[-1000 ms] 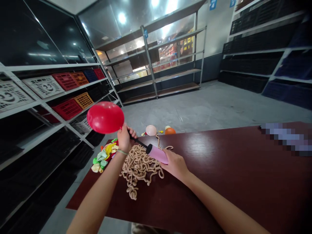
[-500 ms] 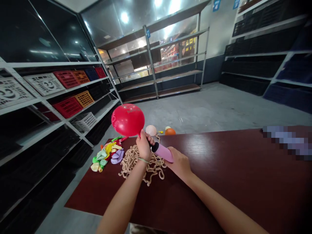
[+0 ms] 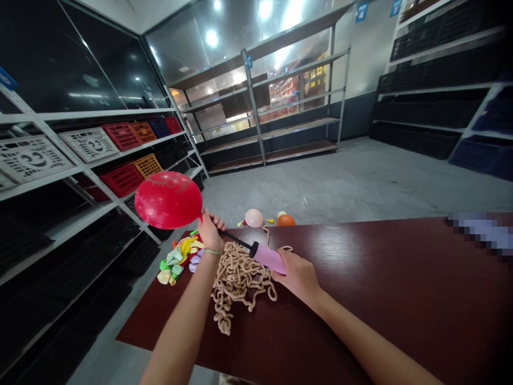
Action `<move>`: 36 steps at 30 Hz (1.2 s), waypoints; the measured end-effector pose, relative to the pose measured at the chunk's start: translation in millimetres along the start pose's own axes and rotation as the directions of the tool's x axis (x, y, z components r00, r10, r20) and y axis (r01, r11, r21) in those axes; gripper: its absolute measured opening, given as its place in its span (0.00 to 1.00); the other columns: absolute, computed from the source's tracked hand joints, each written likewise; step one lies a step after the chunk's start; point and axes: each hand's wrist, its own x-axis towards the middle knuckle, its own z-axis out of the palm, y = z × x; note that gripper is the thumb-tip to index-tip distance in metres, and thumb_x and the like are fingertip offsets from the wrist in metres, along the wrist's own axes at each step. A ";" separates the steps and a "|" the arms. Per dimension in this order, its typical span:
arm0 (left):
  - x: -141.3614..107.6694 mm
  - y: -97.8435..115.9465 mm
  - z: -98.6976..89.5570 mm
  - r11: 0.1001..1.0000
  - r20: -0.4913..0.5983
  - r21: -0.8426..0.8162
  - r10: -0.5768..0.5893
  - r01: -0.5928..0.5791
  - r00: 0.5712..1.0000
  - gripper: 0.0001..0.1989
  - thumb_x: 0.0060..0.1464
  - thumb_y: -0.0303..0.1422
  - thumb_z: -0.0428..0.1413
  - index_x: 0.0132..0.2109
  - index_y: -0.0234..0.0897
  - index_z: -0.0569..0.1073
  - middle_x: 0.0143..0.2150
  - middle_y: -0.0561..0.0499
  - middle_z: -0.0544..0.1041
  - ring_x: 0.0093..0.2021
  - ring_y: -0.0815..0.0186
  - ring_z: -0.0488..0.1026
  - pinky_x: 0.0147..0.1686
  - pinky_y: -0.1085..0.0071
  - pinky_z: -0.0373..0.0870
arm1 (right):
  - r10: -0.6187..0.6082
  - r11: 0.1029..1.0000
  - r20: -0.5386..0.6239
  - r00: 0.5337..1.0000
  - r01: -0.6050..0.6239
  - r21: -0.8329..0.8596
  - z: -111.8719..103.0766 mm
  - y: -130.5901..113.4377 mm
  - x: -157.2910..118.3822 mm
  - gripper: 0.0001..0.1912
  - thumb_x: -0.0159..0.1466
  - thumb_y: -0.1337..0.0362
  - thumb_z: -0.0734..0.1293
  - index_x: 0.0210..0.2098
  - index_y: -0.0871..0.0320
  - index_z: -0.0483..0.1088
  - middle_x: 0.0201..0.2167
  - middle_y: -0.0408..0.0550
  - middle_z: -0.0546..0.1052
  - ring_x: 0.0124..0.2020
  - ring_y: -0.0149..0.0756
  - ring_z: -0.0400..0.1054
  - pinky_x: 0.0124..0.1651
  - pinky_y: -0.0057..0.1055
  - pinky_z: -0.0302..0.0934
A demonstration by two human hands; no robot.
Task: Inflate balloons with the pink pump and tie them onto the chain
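Observation:
A red inflated balloon (image 3: 169,200) with printing on it stands out to the left from my left hand (image 3: 210,232). That hand is closed around its neck and one end of a balloon pump; the joint between them is hidden by the fingers. Between my hands a thin black rod shows, running into the pump's pink barrel (image 3: 267,256). My right hand (image 3: 300,274) is wrapped round the barrel's other end. Below the rod lies a tangled heap of beige rope (image 3: 240,272) on the dark red table (image 3: 360,299). Uninflated balloons (image 3: 182,254) in several colours lie left of the rope.
On the floor past the table's far edge are a pale pink balloon (image 3: 254,217) and an orange balloon (image 3: 286,220). Shelves with plastic crates (image 3: 90,143) line the left side. A metal rack (image 3: 256,107) stands at the back. A blurred patch (image 3: 487,231) covers something at the table's right.
My left hand has moved left, away from the right hand, drawing out the black rod. The red balloon moved left with it and looks larger. A strand of rope now hangs nearer me.

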 end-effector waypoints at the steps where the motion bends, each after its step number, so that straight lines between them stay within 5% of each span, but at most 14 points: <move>1: -5.7 -12.9 -0.1 0.999 -0.028 -0.028 -0.017 0.016 0.999 0.18 0.58 0.43 0.55 0.29 0.39 0.58 0.17 0.63 0.54 0.13 0.76 0.52 0.14 0.78 0.49 | 0.012 0.999 0.006 1.000 -0.012 -0.047 -1.9 2.3 0.4 0.17 0.56 0.63 0.70 0.46 0.54 0.69 0.36 0.45 0.78 0.35 0.37 0.71 0.35 0.31 0.54; 6: -46.0 -86.6 -5.4 0.982 -0.017 -0.150 -0.118 0.114 0.993 0.17 0.58 0.41 0.55 0.29 0.39 0.57 0.17 0.62 0.56 0.15 0.76 0.55 0.16 0.77 0.53 | 0.021 0.978 0.052 0.998 -0.010 -0.210 -13.4 14.5 1.4 0.18 0.57 0.63 0.71 0.46 0.54 0.69 0.37 0.46 0.76 0.37 0.39 0.69 0.38 0.33 0.50; 9: -61.6 -103.6 -9.1 0.977 -0.011 -0.185 -0.107 0.104 0.994 0.18 0.58 0.43 0.56 0.29 0.39 0.58 0.18 0.62 0.57 0.15 0.75 0.56 0.18 0.75 0.55 | -0.007 0.972 0.103 0.995 0.031 -0.232 -16.5 17.3 2.5 0.19 0.58 0.62 0.71 0.48 0.53 0.69 0.39 0.46 0.76 0.39 0.39 0.67 0.40 0.34 0.49; 15: -57.6 -88.4 -20.2 0.974 0.001 -0.225 -0.016 0.016 1.000 0.20 0.56 0.46 0.58 0.30 0.40 0.58 0.18 0.62 0.57 0.16 0.75 0.57 0.20 0.74 0.57 | -0.075 0.937 0.155 0.985 0.123 -0.328 -24.3 28.8 12.5 0.24 0.60 0.61 0.70 0.55 0.50 0.67 0.47 0.49 0.75 0.45 0.42 0.64 0.45 0.37 0.50; 23: -30.6 -74.6 -46.0 0.959 -0.164 -0.282 -0.053 0.004 0.985 0.17 0.61 0.44 0.52 0.32 0.40 0.56 0.21 0.62 0.56 0.18 0.74 0.57 0.21 0.74 0.58 | 0.074 0.916 -0.048 0.996 -0.087 -0.391 -39.2 63.6 15.2 0.25 0.59 0.66 0.68 0.56 0.49 0.68 0.56 0.50 0.70 0.59 0.48 0.56 0.54 0.40 0.53; 28: -49.3 -77.7 -35.2 0.958 -0.220 -0.286 -0.028 -0.037 0.975 0.16 0.61 0.40 0.51 0.30 0.40 0.55 0.20 0.62 0.55 0.17 0.75 0.55 0.19 0.75 0.54 | 0.171 0.932 -0.067 0.983 -0.183 -0.312 -24.0 32.6 5.7 0.24 0.58 0.68 0.68 0.54 0.50 0.68 0.52 0.49 0.72 0.57 0.49 0.57 0.52 0.41 0.56; 32: -76.8 -92.4 -17.0 0.969 -0.109 -0.243 0.023 -0.049 0.994 0.17 0.60 0.42 0.53 0.28 0.39 0.57 0.19 0.61 0.57 0.17 0.75 0.57 0.20 0.74 0.56 | 0.119 0.968 -0.020 0.993 -0.120 -0.219 -13.8 12.3 0.7 0.26 0.58 0.68 0.68 0.56 0.51 0.65 0.51 0.50 0.72 0.55 0.47 0.59 0.51 0.40 0.58; 36: -82.3 -95.3 -8.8 0.974 -0.029 -0.225 0.015 -0.022 0.999 0.18 0.59 0.43 0.53 0.28 0.39 0.57 0.18 0.60 0.58 0.17 0.73 0.59 0.20 0.73 0.58 | 0.063 0.986 0.061 0.996 -0.053 -0.158 -11.3 16.6 2.6 0.29 0.59 0.68 0.68 0.59 0.49 0.63 0.53 0.50 0.72 0.54 0.45 0.60 0.50 0.38 0.60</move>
